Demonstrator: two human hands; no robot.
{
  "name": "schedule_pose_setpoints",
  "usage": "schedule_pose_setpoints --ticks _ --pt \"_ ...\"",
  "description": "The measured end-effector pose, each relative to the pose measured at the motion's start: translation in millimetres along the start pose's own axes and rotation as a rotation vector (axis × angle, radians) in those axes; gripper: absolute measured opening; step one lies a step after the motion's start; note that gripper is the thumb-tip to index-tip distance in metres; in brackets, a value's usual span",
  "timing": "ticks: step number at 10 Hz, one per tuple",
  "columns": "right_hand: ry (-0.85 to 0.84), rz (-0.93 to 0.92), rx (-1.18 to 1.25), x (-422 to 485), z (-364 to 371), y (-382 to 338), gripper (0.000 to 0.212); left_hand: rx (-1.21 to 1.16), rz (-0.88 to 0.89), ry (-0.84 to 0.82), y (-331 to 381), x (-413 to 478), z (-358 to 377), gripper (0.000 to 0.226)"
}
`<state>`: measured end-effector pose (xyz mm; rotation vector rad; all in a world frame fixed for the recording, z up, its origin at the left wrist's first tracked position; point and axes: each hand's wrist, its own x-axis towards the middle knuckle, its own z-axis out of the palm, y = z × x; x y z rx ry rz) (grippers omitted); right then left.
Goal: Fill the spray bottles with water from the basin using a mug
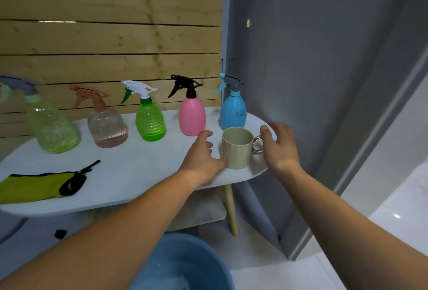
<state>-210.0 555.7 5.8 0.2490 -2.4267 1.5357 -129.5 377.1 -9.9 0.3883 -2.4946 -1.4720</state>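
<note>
A beige mug [237, 147] with a metallic ring handle stands on the white oval table [129, 174] near its right end. My left hand [202, 155] is open, its thumb touching the mug's lower left side. My right hand [279, 145] is open just right of the handle, thumb close to it. Behind the mug stand several spray bottles with their trigger heads on: blue [232, 110], pink [192, 114], green ribbed [150, 119], clear peach [107, 127] and pale green [49, 125]. A blue basin [185, 264] sits on the floor below me.
A yellow-green cloth with a black cord [39, 185] lies on the table's left front. A wooden slat wall [104, 35] backs the table. A grey panel [324, 81] stands right beside the table's right end. The table has a wooden leg [231, 208].
</note>
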Motion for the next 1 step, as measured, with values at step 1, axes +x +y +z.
schedule_pose_setpoints --ticks 1 --pt "0.03 -0.12 0.071 -14.5 1.6 -26.1 0.029 0.04 -0.009 0.07 -4.4 -9.7 -33.7 0.064"
